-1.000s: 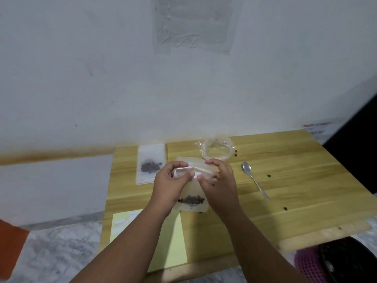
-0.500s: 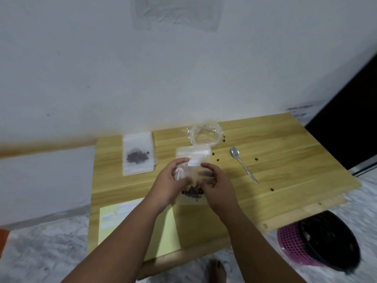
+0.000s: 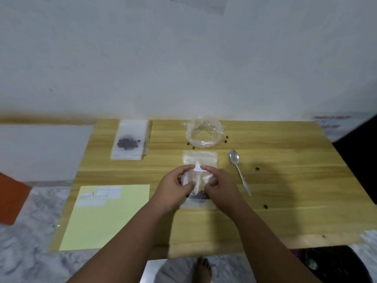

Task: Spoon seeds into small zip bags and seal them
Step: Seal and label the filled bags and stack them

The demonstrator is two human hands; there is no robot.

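A small clear zip bag [image 3: 199, 160] with dark seeds at its bottom lies on the wooden table [image 3: 285, 201]. My left hand [image 3: 174, 187] and my right hand [image 3: 220, 187] both pinch it at the middle, where a small white label [image 3: 199, 168] sits between my fingertips. A metal spoon [image 3: 239, 170] lies just right of the bag. A rolled-down clear plastic bag [image 3: 204, 132] stands behind it. At the back left lies a stack of zip bags [image 3: 130, 139], the top one holding seeds.
A yellow sheet [image 3: 106, 217] with white labels lies at the table's front left. Loose seeds [image 3: 257, 168] are scattered on the right half. A dark basket [image 3: 330, 262] stands on the floor at the lower right, and a bare foot [image 3: 203, 269] shows below the table edge.
The view has tilted down and the table appears larger. The bag has come down from being held up to lying on the table, and my hands have slid from its top to its middle.
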